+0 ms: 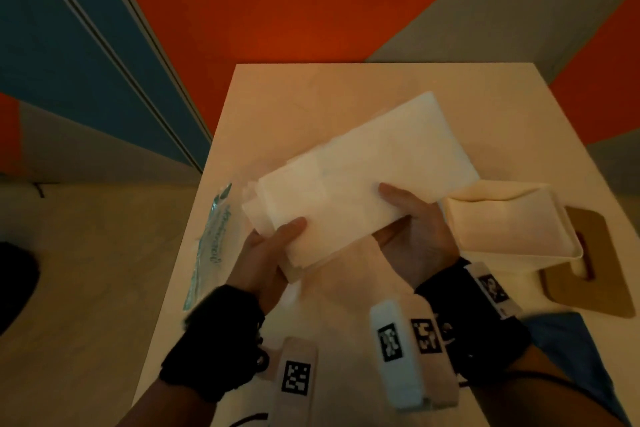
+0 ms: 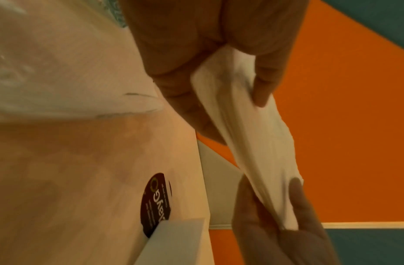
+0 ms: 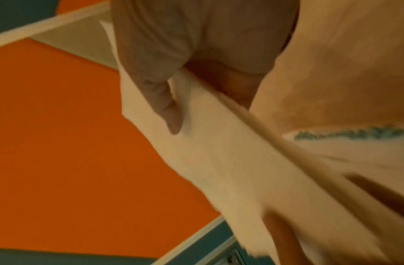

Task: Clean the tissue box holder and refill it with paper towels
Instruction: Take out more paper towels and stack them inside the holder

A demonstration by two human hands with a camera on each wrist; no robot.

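Note:
A thick stack of white paper towels hangs slanted above the table. My left hand grips its near left end, thumb on top, and my right hand grips the near right edge the same way. The white tissue box holder lies open and bare inside, just right of my right hand. In the left wrist view the left hand pinches the stack, with the right hand at its other end. The right wrist view shows my thumb pressed on the stack.
A wooden lid with a slot lies under the holder's right side. A crumpled clear plastic wrapper with green print lies on the left edge of the pale table. Orange and blue walls stand behind.

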